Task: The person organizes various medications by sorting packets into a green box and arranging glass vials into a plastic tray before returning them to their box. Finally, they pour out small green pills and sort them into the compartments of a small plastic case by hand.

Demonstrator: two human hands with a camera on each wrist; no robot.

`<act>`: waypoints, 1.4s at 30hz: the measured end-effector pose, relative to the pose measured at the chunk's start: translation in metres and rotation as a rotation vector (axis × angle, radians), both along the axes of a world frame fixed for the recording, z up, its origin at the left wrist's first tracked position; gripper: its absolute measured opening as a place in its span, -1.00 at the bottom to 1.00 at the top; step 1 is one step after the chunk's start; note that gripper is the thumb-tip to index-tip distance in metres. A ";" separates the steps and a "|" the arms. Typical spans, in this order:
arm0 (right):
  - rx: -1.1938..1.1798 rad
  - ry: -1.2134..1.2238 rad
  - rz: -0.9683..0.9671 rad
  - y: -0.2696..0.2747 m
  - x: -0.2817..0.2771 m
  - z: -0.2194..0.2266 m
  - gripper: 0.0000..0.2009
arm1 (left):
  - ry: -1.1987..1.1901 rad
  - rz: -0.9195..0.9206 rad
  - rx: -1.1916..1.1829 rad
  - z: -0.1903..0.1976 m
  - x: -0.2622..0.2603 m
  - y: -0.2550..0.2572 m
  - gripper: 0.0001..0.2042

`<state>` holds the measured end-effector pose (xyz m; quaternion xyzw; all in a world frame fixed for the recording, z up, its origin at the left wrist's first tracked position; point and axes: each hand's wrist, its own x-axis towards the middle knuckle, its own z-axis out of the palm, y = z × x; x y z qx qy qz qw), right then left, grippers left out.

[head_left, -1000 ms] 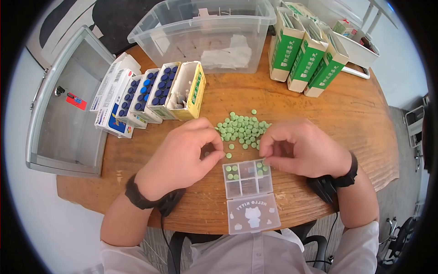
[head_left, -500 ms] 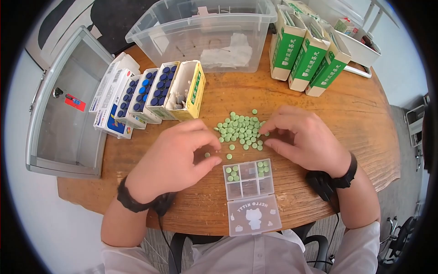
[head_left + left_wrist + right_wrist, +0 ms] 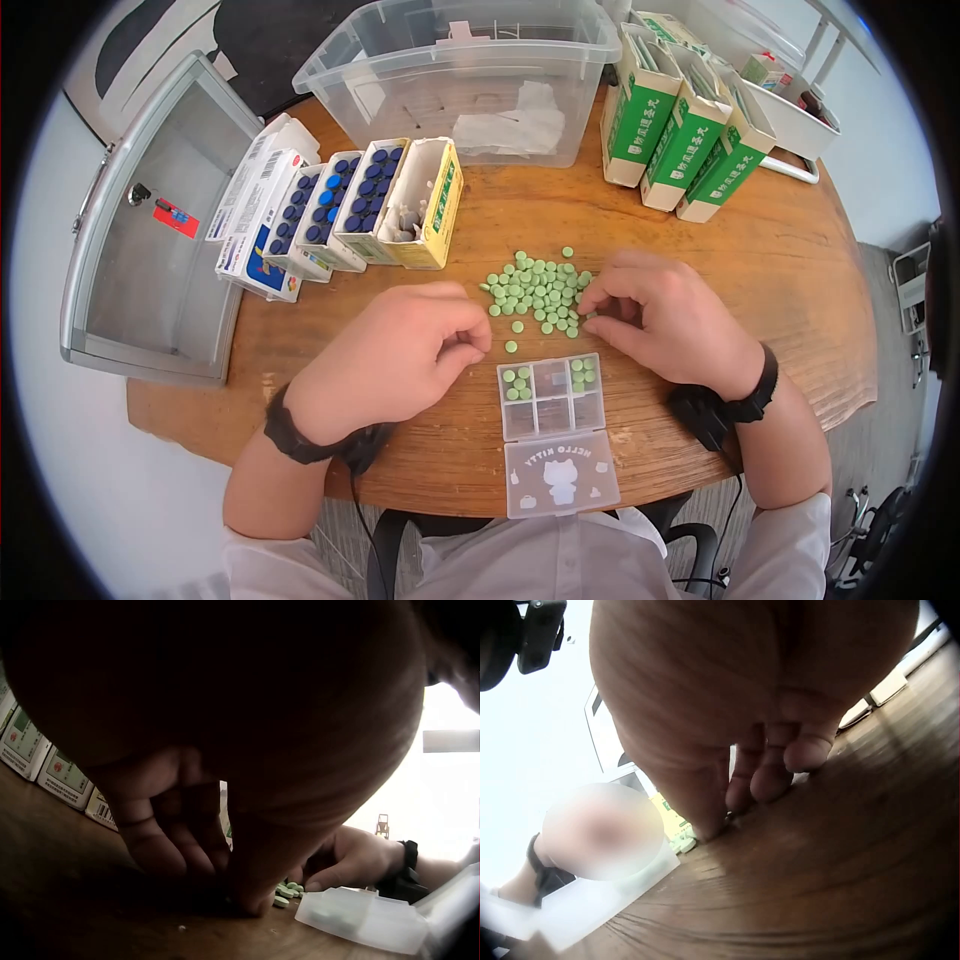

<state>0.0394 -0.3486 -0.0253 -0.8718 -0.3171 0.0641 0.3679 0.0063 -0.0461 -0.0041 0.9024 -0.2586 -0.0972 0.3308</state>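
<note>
Green round tablets (image 3: 540, 285) lie in a loose pile on the wooden table, a few apart near its front. Below them an open pillbox (image 3: 552, 413) has several tablets in its top-left and top-right compartments; its lid lies flat toward the person. The left hand (image 3: 405, 350) rests left of the box, thumb and curled fingertips close together at the tabletop; whether a tablet is between them is hidden, also in the left wrist view. At the pile's right edge, the right hand (image 3: 665, 315) pinches what looks like a green tablet between thumb and index finger.
Medicine boxes and blue-capped vials (image 3: 322, 215) stand back left beside a clear-fronted case (image 3: 160, 230). A large clear bin (image 3: 470, 100) is at the back. Green-and-white cartons (image 3: 680, 140) stand back right, near a white tray (image 3: 800, 120).
The left thumb and fingers have drawn together, and the tablet seen between them is now out of sight. The right thumb and index finger have closed at the pile's edge. The head view has shifted slightly.
</note>
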 end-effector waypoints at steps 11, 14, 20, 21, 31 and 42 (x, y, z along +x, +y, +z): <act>0.073 0.038 -0.020 -0.003 -0.001 -0.001 -0.88 | -0.084 -0.087 -0.061 -0.002 0.001 -0.007 -0.91; 0.088 0.098 -0.033 -0.003 0.000 0.003 -0.87 | -0.039 -0.139 -0.123 0.002 -0.001 -0.007 -0.89; 0.106 0.346 0.081 -0.002 -0.006 0.021 -0.87 | 0.037 -0.215 -0.144 -0.001 -0.005 -0.009 -0.88; 0.095 0.434 0.166 -0.002 -0.007 0.023 -0.87 | 0.021 -0.212 -0.140 -0.001 -0.004 -0.009 -0.89; 0.039 0.048 0.083 -0.005 0.002 0.004 -0.88 | -0.123 -0.091 -0.077 -0.018 0.001 -0.008 -0.80; 0.058 0.062 0.058 -0.004 0.000 0.006 -0.92 | -0.166 -0.080 -0.051 -0.018 0.002 -0.009 -0.91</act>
